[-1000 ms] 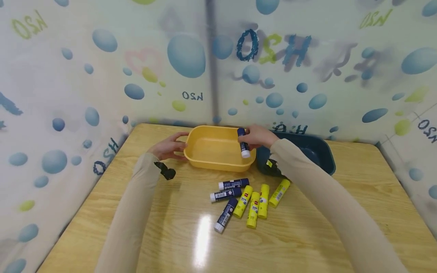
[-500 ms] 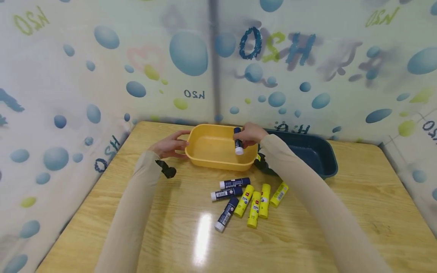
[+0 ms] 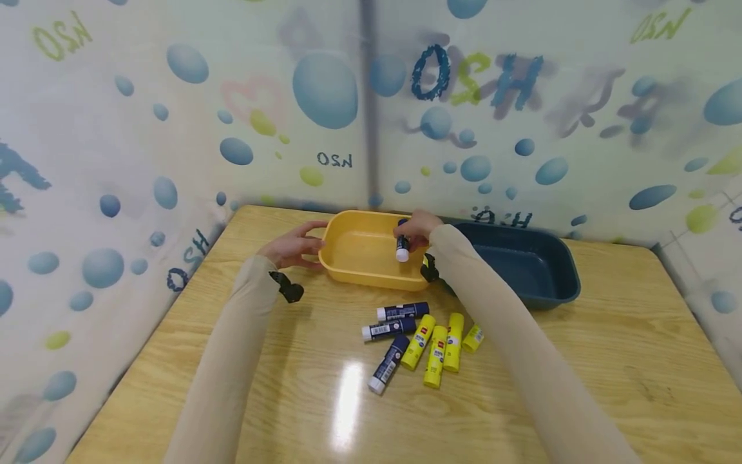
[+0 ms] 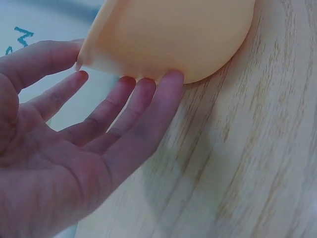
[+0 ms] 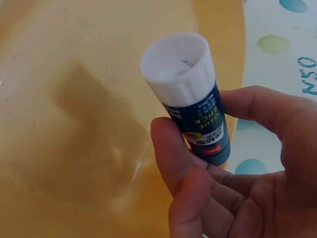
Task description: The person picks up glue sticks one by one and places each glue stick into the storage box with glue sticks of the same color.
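Observation:
My right hand (image 3: pixel 418 229) pinches a navy glue stick (image 5: pixel 200 106) with a white end over the yellow tub (image 3: pixel 377 280). In the right wrist view that white end points up toward the camera, and the tub's floor lies beyond it. At the tub's left end, my left hand (image 3: pixel 292 247) touches the outer wall and rim with spread, fairly straight fingertips (image 4: pixel 171 82). In front of the tub lie several loose glue sticks: navy ones with white ends, such as one navy stick (image 3: pixel 389 365), and yellow ones, such as one yellow stick (image 3: pixel 436 356).
A dark blue tub (image 3: pixel 570 291) stands to the right of the yellow one, partly behind my right sleeve. The sleeve also covers part of the rightmost yellow stick (image 3: pixel 473 338). A patterned wall (image 3: pixel 261 180) rises behind the wooden table (image 3: pixel 626 348).
My right hand has moved left and slightly down over the yellow tub with the navy glue stick. The left hand stays at the tub's end. The head view has shifted slightly.

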A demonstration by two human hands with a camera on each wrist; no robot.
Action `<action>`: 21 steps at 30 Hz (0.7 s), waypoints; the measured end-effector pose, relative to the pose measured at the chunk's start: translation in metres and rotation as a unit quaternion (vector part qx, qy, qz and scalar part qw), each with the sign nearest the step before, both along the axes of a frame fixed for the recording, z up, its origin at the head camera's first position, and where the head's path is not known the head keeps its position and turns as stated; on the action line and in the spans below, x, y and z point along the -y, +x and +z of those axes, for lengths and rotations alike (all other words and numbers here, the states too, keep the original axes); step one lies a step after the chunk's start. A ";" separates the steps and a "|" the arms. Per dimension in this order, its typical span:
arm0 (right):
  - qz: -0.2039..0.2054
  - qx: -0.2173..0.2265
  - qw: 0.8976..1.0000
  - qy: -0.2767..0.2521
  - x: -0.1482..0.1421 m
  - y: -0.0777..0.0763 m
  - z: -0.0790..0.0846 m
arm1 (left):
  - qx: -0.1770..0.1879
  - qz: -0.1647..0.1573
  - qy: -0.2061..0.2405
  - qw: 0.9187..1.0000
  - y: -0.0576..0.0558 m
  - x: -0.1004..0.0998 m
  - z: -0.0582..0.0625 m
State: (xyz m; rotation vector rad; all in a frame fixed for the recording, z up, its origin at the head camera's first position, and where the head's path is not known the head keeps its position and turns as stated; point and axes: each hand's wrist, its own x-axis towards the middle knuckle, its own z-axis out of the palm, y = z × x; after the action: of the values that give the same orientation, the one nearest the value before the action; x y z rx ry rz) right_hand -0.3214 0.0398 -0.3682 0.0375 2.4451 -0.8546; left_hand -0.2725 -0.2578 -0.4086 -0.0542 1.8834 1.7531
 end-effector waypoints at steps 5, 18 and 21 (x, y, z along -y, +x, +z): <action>0.003 0.024 1.000 0.004 0.003 -0.012 -0.014 | -0.006 0.000 0.001 1.000 0.000 0.000 0.000; 0.036 0.065 0.995 0.071 0.008 -0.014 -0.020 | -0.013 -0.005 -0.001 1.000 0.000 -0.001 -0.004; 0.047 0.068 0.994 0.071 0.009 -0.010 -0.014 | -0.014 -0.004 0.004 1.000 0.002 -0.001 -0.002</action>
State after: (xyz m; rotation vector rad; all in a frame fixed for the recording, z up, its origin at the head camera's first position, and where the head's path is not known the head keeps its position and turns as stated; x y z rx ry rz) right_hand -0.3313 0.0311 -0.3824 0.0309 2.3544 -0.6151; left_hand -0.2702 -0.2564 -0.4109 -0.0201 1.8934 1.7649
